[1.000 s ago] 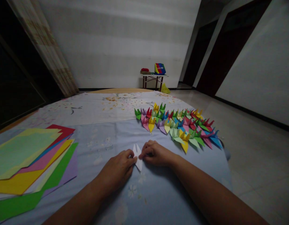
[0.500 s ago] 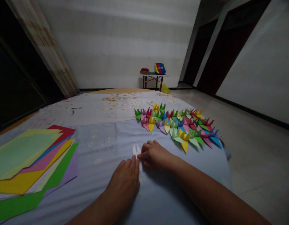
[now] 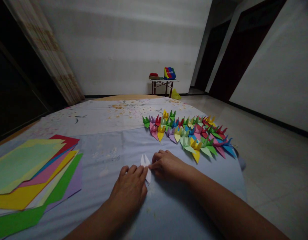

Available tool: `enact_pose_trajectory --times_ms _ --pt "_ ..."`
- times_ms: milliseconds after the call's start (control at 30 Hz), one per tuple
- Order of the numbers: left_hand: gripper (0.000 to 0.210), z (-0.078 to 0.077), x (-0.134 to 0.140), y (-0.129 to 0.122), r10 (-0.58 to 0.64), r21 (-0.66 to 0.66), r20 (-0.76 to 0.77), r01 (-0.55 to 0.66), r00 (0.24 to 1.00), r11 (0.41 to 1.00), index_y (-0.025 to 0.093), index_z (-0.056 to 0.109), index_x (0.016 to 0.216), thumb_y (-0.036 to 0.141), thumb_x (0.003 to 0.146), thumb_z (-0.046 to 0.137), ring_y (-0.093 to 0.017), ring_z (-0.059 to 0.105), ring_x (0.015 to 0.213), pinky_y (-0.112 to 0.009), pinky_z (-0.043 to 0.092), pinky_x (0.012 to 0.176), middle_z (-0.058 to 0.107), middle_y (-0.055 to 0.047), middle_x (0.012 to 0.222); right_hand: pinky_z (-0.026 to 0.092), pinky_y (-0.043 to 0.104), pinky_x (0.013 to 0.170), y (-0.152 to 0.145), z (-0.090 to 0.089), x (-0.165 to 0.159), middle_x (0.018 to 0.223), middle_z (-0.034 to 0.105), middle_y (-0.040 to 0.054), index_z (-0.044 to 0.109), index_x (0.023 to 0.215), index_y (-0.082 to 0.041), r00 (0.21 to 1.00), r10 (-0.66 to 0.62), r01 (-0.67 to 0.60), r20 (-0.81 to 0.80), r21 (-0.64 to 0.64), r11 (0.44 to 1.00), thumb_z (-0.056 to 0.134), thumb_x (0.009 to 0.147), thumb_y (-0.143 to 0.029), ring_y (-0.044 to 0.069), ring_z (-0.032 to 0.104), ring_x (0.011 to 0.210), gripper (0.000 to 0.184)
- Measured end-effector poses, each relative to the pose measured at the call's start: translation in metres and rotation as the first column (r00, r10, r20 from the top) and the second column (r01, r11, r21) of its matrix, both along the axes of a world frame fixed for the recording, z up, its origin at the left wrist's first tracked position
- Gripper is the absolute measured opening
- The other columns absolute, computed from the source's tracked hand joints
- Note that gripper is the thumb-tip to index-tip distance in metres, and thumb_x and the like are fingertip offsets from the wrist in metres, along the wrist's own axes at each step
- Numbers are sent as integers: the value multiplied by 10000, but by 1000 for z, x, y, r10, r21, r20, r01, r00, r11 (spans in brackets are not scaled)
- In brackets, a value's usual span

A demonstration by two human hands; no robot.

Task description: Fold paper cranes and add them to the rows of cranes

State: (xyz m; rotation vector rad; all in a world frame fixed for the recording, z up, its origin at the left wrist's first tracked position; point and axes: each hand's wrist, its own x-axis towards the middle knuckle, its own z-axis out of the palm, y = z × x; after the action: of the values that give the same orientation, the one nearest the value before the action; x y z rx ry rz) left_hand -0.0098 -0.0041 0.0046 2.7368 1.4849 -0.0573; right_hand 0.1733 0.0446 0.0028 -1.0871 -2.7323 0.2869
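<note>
Paper (image 3: 145, 160), white and folded into a slim form with two points at its far end, lies flat in front of the wearer, between both hands. From my remote position I note that it rests on a pale blue flowered cloth (image 3: 94, 181) spread over the round, wooden-edged counter (image 3: 130, 97).

Left hand (image 3: 131, 185): palm down, fingers loosely bent, fingertips laid across the middle of the paper from the near left. The thumb's part is unclear, so I cannot tell whether this hand grips or only presses.

Right hand (image 3: 169, 165): fingers curled, with index finger and thumb brought together on the paper's right edge; I record it as pinching there. The lower tip of the paper shows between the hands.

Beyond the right hand and well to its right, I count many small folded paper birds (image 3: 184, 133) in red, green, yellow, blue, pink and purple, standing close together in rows.

At far left lies a fanned stack of flat coloured paper sheets (image 3: 36, 170), well apart from the left hand.

Against the back wall I see a small white-topped folding stand (image 3: 165, 80) bearing a multicoloured box-shaped object (image 3: 170, 73).
</note>
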Motion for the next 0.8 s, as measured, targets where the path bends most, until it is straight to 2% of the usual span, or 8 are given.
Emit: enact_pose_trajectory --times_ms 233,400,633,800 --pt "469 -3 3 -10 3 -3 -53 -3 999 1000 166 459 1285 241 832 365 -318 474 1120 -530 281 936 476 -148 1323 324 287 705 0 -2 6 920 603 53 665 967 -254 998 35 -36 -57 -7 999 560 783 -239 172 485 823 212" --pt "470 -1 4 -12 9 -23 -43 -10 999 1000 149 466 1282 240 831 373 -324 472 1136 -537 277 955 469 -165 1325 342 286 698 -1 0 1 881 609 60 684 893 -228 999 21 -21 -27 -5 1000 552 777 -232 172 493 797 175" --pt "491 -5 3 -13 18 -23 -51 -19 999 1000 159 432 1308 231 825 379 -318 449 1174 -548 257 977 430 -165 1357 357 292 703 -3 3 0 923 615 66 683 939 -231 999 -7 7 -34 -12 1000 539 785 -249 183 516 815 212" --pt "492 1 3 -17 9 -71 -76 -14 997 997 182 437 1305 229 819 383 -319 438 1192 -548 271 973 399 -153 1380 369 277 698 -2 1 2 932 615 61 680 958 -252 997 -21 18 -71 -45 999 531 786 -236 176 529 820 227"
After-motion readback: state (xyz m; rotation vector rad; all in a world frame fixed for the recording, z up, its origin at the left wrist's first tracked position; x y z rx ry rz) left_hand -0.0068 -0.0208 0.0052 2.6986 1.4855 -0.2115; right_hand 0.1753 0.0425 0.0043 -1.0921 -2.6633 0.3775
